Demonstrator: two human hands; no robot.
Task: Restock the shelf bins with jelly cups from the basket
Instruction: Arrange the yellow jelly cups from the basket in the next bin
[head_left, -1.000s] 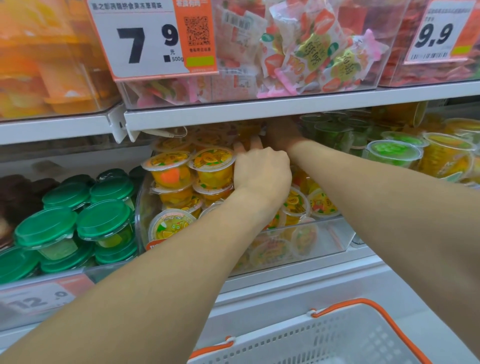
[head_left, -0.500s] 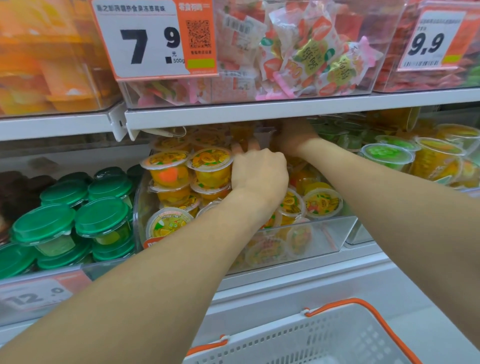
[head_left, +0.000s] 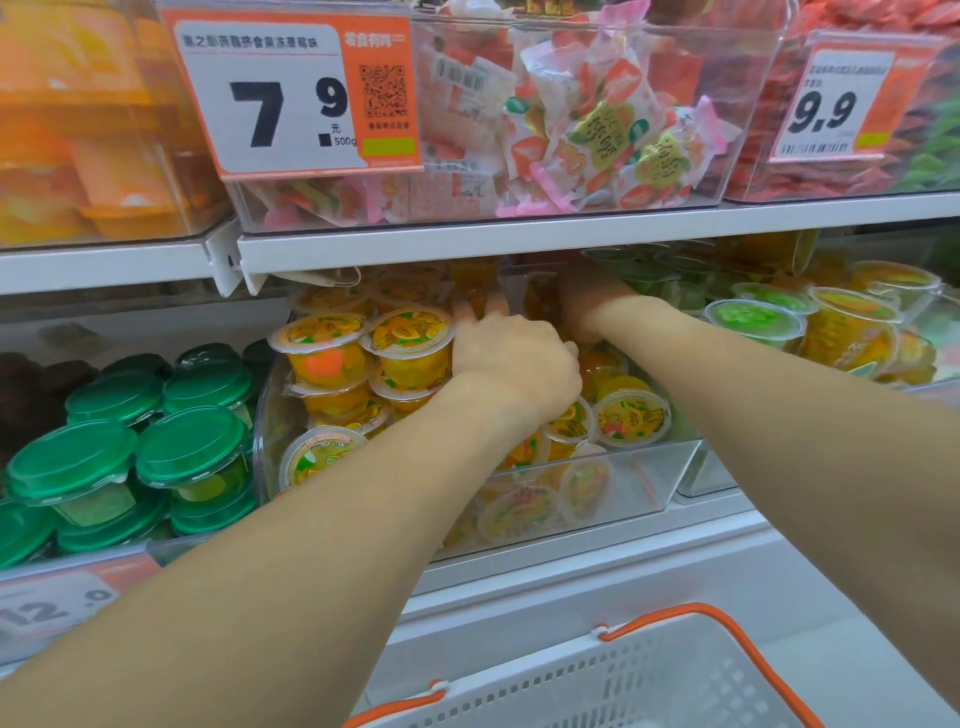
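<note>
1. Clear plastic bin (head_left: 613, 483), the largest thing in play, sits under both wrists; leaning on its front wall could tip it off the shelf.
2. Yellow jelly cups (head_left: 410, 345) stack 2 high just left of the left hand (head_left: 511, 364); a nudge could topple them.
3. Left hand is curled among the cups; what it holds is hidden. Right hand (head_left: 587, 306) reaches deeper, and I cannot tell its grip.
4. White basket (head_left: 649, 680) waits below both arms.
</note>
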